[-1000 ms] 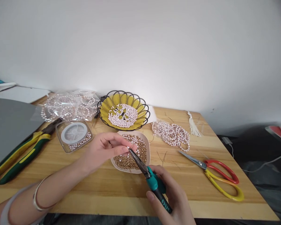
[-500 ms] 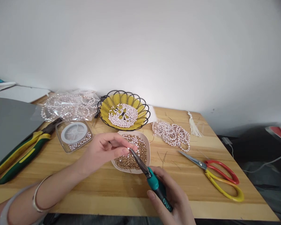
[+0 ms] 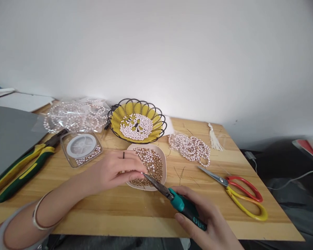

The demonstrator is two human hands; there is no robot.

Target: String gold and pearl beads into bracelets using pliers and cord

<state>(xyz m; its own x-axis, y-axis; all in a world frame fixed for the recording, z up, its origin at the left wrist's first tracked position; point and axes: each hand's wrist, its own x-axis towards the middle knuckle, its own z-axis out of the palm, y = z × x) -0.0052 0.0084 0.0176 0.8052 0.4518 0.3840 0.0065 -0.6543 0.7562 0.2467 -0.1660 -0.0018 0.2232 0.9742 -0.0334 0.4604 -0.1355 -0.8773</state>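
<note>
My right hand (image 3: pixel 203 217) is wrapped round the dark and teal handles of a pair of long-nose pliers (image 3: pixel 159 187). The pliers' tip meets the fingertips of my left hand (image 3: pixel 120 170), which are pinched together over the front of a bead dish (image 3: pixel 163 173). What the pinch holds is too small to make out. In the dish lie gold beads (image 3: pixel 158 170) and pale pink pearl beads (image 3: pixel 147 154). My left hand hides the dish's left part.
Behind the dish stands a yellow basket (image 3: pixel 117 118) of pearl beads. Leftward are a clear box (image 3: pixel 80 149), bagged bead strands (image 3: pixel 73 114) and green-yellow pliers (image 3: pixel 28 173). Rightward lie bead strands (image 3: pixel 191 147), a white tassel (image 3: pixel 215 139) and scissors (image 3: pixel 240 191) near the table's (image 3: pixel 250 222) right edge.
My left hand has turned, its back now facing up with a dark ring showing. The pliers and my right hand have shifted right and tilted flatter.
</note>
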